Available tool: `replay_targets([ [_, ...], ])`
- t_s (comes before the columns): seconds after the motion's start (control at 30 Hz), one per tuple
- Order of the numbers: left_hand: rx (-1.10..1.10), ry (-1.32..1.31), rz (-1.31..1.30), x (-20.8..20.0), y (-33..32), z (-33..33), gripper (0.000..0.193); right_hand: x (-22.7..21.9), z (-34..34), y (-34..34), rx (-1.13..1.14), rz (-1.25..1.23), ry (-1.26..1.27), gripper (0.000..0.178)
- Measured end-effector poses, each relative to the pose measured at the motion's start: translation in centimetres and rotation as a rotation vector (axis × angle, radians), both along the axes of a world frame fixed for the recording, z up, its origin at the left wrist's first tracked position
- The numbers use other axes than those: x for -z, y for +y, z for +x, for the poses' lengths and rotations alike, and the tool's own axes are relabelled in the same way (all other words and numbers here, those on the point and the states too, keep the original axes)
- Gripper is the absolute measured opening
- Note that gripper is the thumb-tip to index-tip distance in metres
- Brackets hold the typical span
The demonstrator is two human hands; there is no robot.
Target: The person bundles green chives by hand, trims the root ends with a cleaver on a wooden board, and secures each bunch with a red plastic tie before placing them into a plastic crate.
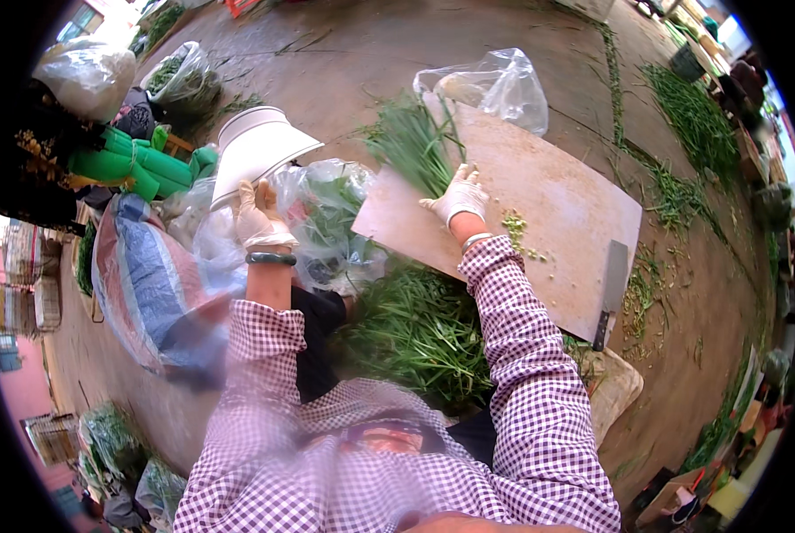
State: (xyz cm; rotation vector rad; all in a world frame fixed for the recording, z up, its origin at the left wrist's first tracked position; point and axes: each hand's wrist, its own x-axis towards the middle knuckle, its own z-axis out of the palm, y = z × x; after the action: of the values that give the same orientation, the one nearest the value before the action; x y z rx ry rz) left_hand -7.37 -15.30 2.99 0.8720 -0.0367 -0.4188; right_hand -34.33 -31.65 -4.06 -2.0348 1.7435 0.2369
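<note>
My left hand (pixel 262 218), in a pale glove, has its fingers at the lower edge of a white tapered plastic tub (pixel 260 142), which is held up at a tilt. A large board (pixel 553 209) lies at an angle on my right. On its left part rests a bunch of long green stalks (pixel 415 147), slightly blurred. My gloved right hand (pixel 460 197) grips the bunch's near end between thumb and fingers. Chopped pale-green pieces (pixel 513 229) are scattered beside that hand. A cleaver (pixel 612 289) with a dark handle lies along the board's right edge.
Loose long greens (pixel 424 333) are heaped before my lap. Clear plastic bags (pixel 331 209) and a striped woven sack (pixel 153 280) lie on the left. Another clear bag (pixel 504 93) sits behind the board. More greens (pixel 695 115) lie on the floor at far right.
</note>
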Motion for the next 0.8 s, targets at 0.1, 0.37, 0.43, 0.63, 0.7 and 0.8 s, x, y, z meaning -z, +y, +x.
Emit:
replay_targets([
  [0.1,-0.108,-0.019,0.029,-0.7,0.8,0.4,0.013,1.8,1.6,0.8,-0.029,-0.091,0.066,0.107],
  [0.37,-0.170,-0.206,0.040,-3.2,0.5,-0.4,0.016,6.3,3.1,-0.7,0.031,-0.307,0.072,0.041],
  [0.43,-0.167,-0.231,0.038,-3.5,0.6,-0.5,0.015,6.8,3.4,-0.9,0.052,-0.323,0.056,0.032],
  [0.63,-0.165,-0.190,0.037,-3.3,0.7,-0.2,0.013,3.5,2.7,-1.0,0.051,-0.179,-0.063,0.033],
  [0.7,-0.184,-0.180,0.072,-3.6,0.5,-0.7,0.012,2.4,2.1,-1.5,0.053,-0.117,-0.109,0.040],
  [0.8,-0.173,-0.173,0.083,-3.8,0.5,-0.9,0.012,0.4,1.5,-2.4,0.001,0.072,-0.083,0.042],
])
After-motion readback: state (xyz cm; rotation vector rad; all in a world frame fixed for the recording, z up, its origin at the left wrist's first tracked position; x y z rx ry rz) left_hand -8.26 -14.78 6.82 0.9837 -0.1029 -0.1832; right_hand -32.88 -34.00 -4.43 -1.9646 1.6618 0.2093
